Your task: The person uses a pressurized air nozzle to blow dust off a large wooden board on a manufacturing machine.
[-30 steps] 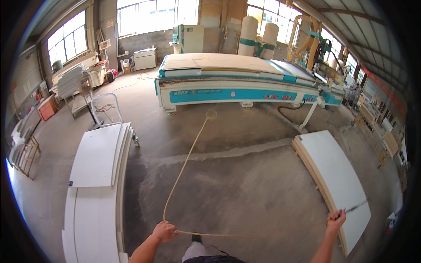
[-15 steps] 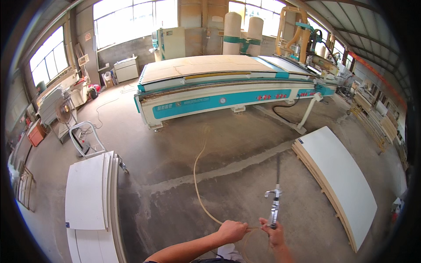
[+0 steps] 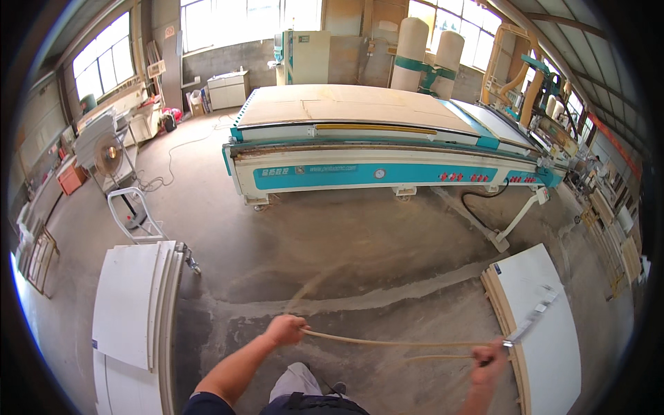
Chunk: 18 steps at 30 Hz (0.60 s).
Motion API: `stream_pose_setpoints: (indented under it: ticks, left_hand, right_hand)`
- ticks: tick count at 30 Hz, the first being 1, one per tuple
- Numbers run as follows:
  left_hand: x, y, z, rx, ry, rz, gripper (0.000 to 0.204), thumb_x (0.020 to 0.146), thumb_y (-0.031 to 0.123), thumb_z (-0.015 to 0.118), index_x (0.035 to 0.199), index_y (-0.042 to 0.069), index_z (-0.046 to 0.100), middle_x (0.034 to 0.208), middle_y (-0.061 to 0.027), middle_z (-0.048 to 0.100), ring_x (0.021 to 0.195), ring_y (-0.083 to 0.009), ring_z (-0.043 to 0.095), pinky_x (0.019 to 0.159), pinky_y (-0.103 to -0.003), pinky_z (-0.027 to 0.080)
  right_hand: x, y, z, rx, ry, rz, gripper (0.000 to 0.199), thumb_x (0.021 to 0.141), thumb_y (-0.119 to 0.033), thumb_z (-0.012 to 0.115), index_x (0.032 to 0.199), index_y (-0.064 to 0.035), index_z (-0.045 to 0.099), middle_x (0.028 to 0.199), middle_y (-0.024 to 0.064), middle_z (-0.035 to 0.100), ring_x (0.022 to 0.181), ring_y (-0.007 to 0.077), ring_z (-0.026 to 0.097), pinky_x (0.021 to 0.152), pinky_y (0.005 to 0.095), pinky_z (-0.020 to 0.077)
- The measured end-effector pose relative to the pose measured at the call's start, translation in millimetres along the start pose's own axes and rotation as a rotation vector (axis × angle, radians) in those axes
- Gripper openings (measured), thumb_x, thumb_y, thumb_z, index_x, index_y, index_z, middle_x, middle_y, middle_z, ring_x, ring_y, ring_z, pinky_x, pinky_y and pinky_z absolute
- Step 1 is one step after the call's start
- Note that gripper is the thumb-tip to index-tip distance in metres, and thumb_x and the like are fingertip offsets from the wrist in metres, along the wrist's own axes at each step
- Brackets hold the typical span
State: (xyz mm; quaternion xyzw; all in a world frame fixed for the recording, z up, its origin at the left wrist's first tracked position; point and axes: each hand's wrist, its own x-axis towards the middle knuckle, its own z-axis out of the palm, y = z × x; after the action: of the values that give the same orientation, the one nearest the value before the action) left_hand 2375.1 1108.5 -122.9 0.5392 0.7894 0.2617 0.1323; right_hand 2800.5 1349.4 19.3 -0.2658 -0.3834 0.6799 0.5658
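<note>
My left hand [image 3: 285, 330] is closed around a thin tan hose [image 3: 394, 342]. From there the hose runs nearly straight across to my right side. In my closed right hand [image 3: 488, 356] is a silver air gun [image 3: 532, 320], smeared by motion and tilted up and to the right. It overlaps the white panel stack [image 3: 543, 304] in the picture; I cannot tell whether they touch. A second stretch of hose shows just left of my right hand, and a blurred piece rises beyond my left fist.
A long flat-bed machine [image 3: 315, 178] with a teal stripe stands across the far side. Another stack of white panels [image 3: 128, 304] lies at the left, beside a metal trolley handle [image 3: 131, 207]. A round fan [image 3: 108, 155] stands farther back.
My hands have moved apart, the left one leftward and the right one rightward with the air gun. The hose between them is now stretched out. The view has shifted too.
</note>
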Motion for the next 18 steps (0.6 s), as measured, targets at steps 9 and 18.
stream_pose_setpoints:
  ticks: [9, 18]
  left_hand:
    - [200.8, -146.9, -18.9, 0.069, 0.115, -0.279, 0.026, 0.079, 0.028, 0.053, 0.071, 0.006, 0.065, 0.073, -0.0176, 0.063, 0.073, -0.0362, 0.062, 0.067, -0.047, 0.049]
    - [413.1, 4.5, -28.3, 0.031, -0.402, -0.083, 0.020, 0.075, 0.019, 0.054, 0.083, 0.005, 0.064, 0.082, -0.0187, 0.065, 0.080, -0.0331, 0.065, 0.066, -0.044, 0.052]
  right_hand:
    - [55.3, -79.5, -183.6, -0.642, 0.828, -0.073, 0.024, 0.086, -0.025, 0.054, 0.074, -0.0048, 0.057, 0.062, 0.0063, 0.052, 0.057, 0.0151, 0.048, 0.052, 0.0313, 0.0421]
    - [167.5, 130.7, 112.3, -0.854, 0.459, 0.119, 0.017, 0.074, -0.002, 0.063, 0.079, -0.0044, 0.047, 0.068, 0.0078, 0.054, 0.058, 0.0193, 0.059, 0.052, 0.0302, 0.0518]
